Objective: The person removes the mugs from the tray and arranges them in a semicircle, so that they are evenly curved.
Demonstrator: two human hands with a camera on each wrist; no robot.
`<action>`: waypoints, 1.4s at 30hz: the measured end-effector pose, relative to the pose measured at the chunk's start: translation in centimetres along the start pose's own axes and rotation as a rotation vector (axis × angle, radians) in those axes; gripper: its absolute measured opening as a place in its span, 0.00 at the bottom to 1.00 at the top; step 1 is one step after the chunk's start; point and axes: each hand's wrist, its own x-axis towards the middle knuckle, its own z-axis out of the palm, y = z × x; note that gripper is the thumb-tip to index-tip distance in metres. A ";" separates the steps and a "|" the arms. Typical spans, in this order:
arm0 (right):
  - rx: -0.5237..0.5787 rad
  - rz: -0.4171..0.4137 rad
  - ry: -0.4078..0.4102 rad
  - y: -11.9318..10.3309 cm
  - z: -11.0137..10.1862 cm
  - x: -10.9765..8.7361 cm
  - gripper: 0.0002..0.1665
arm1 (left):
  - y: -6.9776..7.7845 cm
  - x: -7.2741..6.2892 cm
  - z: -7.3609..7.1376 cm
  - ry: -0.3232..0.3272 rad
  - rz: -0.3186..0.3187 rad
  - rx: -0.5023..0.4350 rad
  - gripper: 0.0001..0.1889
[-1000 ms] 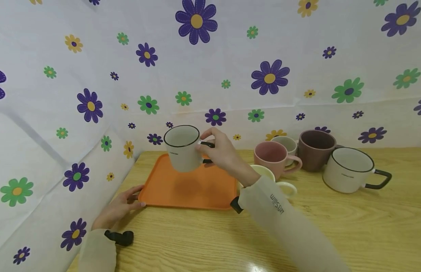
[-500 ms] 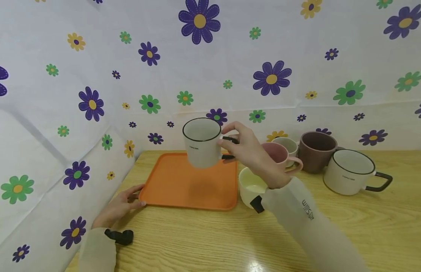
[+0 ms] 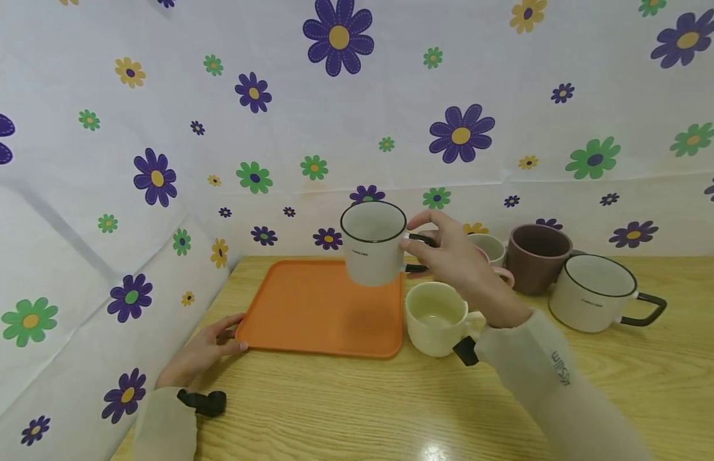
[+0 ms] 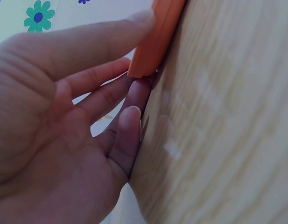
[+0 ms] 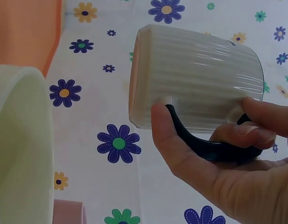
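My right hand (image 3: 451, 256) grips the black handle of a white mug with a black rim (image 3: 373, 253), held upright in the air over the right end of an orange tray (image 3: 316, 307). In the right wrist view, the thumb and fingers wrap the black handle (image 5: 204, 148), and one fingertip rests at its lower joint on the mug. At the tray's near left corner is my left hand (image 3: 201, 349); the left wrist view has its thumb on the tray's outer edge (image 4: 155, 42) and the other fingers around the corner, low by the table.
A pale yellow mug (image 3: 434, 320) stands beside the tray's right edge. Behind my right hand are a partly hidden pink mug (image 3: 503, 275) and a small whitish cup (image 3: 488, 248). Farther right stand a brown mug (image 3: 535, 259) and a wide white mug (image 3: 590, 294). Flowered cloth hangs behind.
My right hand has carried the white mug rightward from above the tray's middle to its right end. The yellow mug shows more fully. My left hand has stayed at the tray's corner.
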 end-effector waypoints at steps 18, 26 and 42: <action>-0.113 0.040 0.038 0.7 -3.8 -2.5 0.17 | -0.1 0.1 -0.3 -0.017 0.055 0.018 0.37; -0.192 0.005 0.083 1.2 -5.3 -3.5 0.19 | 0.0 0.0 -0.3 -0.008 0.043 0.018 0.37; -0.226 -0.059 0.110 3.0 -7.4 -5.6 0.14 | -0.1 0.1 -0.2 -0.005 0.041 0.024 0.37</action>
